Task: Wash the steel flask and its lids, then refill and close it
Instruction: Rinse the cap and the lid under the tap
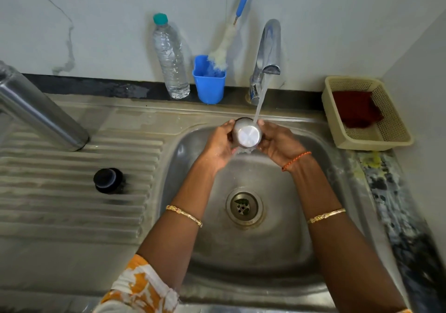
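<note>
Over the sink basin (284, 235), both hands hold the steel cup lid (246, 135) under the tap (268, 54) stream; the left hand (218, 147) grips its left side, the right hand (277, 144) its right, closed end facing the camera. The flask (41, 112) stands at the drainboard's (72, 218) back-left corner; the black inner lid (109, 180) lies mid-drainboard. To rinse well, turn the lid so water reaches its mouth, which probably faces away; keep a firm wet grip over the basin.
</note>
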The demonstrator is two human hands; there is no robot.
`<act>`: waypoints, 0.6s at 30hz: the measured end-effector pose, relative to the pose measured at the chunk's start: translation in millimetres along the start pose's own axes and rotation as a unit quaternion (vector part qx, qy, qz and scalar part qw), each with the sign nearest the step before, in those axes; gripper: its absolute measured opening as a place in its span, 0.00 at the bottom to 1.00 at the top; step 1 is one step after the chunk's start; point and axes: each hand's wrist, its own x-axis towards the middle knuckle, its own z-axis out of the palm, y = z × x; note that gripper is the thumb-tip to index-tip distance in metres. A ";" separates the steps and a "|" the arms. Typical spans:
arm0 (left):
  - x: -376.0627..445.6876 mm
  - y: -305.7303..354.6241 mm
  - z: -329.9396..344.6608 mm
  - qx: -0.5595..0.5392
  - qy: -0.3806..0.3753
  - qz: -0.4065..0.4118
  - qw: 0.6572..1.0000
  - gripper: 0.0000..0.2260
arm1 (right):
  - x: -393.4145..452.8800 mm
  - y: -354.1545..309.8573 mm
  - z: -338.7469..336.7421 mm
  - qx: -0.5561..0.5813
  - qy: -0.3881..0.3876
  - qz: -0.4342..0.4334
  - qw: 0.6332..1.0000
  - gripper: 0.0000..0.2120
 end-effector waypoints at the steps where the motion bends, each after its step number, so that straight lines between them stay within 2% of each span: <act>1: -1.0 -2.1 2.1 -0.010 0.008 -0.015 1.000 0.12 | -1.9 -2.4 0.8 -0.020 0.012 -0.011 1.000 0.03; 3: -1.8 -10.1 7.8 -0.002 0.033 -0.005 0.999 0.13 | -1.8 -2.3 7.2 -0.093 0.099 -0.023 0.990 0.01; 5: -2.4 -23.3 17.8 0.029 0.026 0.038 0.999 0.15 | -1.5 2.1 19.2 -0.137 0.170 -0.038 0.975 0.04; 6: -1.4 -28.9 20.4 0.027 0.023 0.048 0.998 0.15 | -5.4 7.4 28.9 -0.180 0.183 -0.078 0.963 0.04; 7: 0.8 -31.4 21.1 -0.006 0.018 0.038 0.999 0.17 | -10.4 15.0 36.8 -0.282 0.187 -0.165 0.926 0.04; 8: 2.5 -30.3 20.3 -0.070 -0.004 0.007 0.998 0.18 | -14.8 24.5 41.7 -0.418 0.176 -0.278 0.847 0.06; 9: 3.5 -26.4 18.3 -0.135 -0.035 -0.030 0.990 0.20 | -18.5 35.7 41.1 -0.536 0.159 -0.385 0.735 0.09; 10: 6.3 -22.6 15.6 -0.186 -0.057 -0.056 0.979 0.21 | -20.5 45.5 35.8 -0.606 0.140 -0.464 0.631 0.12; 11: 11.0 -19.5 12.6 -0.205 -0.059 -0.064 0.975 0.21 | -21.2 48.6 27.7 -0.636 0.122 -0.501 0.574 0.14; 12: 13.7 -16.5 10.6 -0.200 -0.050 -0.064 0.976 0.20 | -21.9 45.3 18.7 -0.644 0.121 -0.527 0.540 0.14; 15: 13.3 -10.5 6.2 -0.158 -0.064 -0.064 0.983 0.20 | -16.3 30.0 -13.9 -0.653 0.116 -0.585 0.467 0.08; 16: 12.1 -10.4 6.0 -0.144 -0.078 -0.063 0.984 0.20 | -14.8 23.4 -21.1 -0.663 0.102 -0.584 0.457 0.06; 17: 13.0 -10.5 5.9 -0.131 -0.089 -0.058 0.986 0.20 | -13.5 18.9 -22.4 -0.676 0.087 -0.567 0.464 0.06; 18: 16.5 -10.7 5.9 -0.113 -0.087 -0.045 0.989 0.20 | -13.8 18.4 -17.2 -0.686 0.078 -0.536 0.485 0.07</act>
